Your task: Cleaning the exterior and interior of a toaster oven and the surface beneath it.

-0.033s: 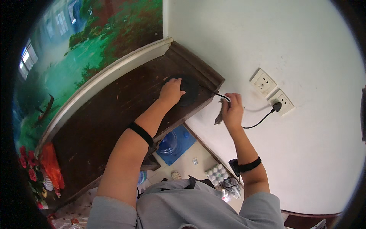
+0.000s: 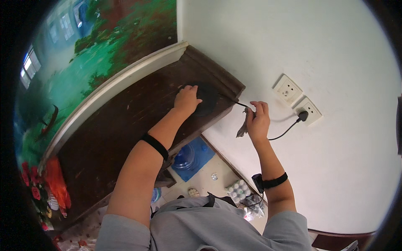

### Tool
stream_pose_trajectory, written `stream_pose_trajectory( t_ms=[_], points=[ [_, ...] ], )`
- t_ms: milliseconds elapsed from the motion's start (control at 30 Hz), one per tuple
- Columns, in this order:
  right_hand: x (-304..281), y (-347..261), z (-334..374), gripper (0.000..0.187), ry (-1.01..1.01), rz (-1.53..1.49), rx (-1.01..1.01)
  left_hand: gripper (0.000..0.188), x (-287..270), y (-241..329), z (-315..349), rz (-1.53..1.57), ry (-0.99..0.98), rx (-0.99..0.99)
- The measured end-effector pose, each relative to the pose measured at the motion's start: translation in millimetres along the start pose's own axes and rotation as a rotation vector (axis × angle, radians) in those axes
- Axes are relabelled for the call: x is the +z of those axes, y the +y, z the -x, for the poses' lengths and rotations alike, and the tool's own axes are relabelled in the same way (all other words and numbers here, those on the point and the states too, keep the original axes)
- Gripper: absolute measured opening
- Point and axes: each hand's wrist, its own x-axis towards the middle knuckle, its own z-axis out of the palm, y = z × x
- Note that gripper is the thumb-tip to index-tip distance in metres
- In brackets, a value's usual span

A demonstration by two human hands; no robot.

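Note:
On the dark wooden cabinet top lies a black round base (image 2: 209, 100), with a power cord running from its right side. My left hand (image 2: 186, 100) grips its left part, thumb apart from the fingers, and covers some of it. Off the cabinet's right end, my right hand (image 2: 258, 119) is closed around the black cord (image 2: 239, 103) with a crumpled grey cloth (image 2: 243, 127) in the same grip. Beyond that hand the cord sags and runs to a black plug (image 2: 303, 116) in the lower wall socket (image 2: 312, 109).
A second white socket (image 2: 288, 89) sits beside the first. Behind the cabinet (image 2: 125, 113) stands a landscape picture (image 2: 125, 42); red flowers (image 2: 35, 192) are at the left. Below are a blue water jug (image 2: 184, 158) and a pack of bottles (image 2: 239, 190) on the floor.
My right hand has shifted slightly right along the cord, and the small bend of cord above its fingers has straightened. My left hand stays on the base.

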Motion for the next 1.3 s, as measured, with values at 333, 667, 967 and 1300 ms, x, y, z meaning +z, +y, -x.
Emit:
stream_pose_trajectory(
  t_ms=[333,667,967,1300],
  points=[
    [-105,33,-1,0.044,0.311,0.531,0.454,0.027,1,-18,3,-0.101,0.118,0.104],
    [-94,95,10,0.032,0.199,0.084,0.660,0.022,-30,6,30,-0.055,0.216,0.192],
    [-84,97,18,0.022,0.309,-0.092,0.722,0.021,-38,11,40,-0.046,0.254,0.215],
    [-66,19,42,0.015,0.354,-0.133,0.441,0.021,-53,5,43,-0.017,0.261,0.209]
  ],
)
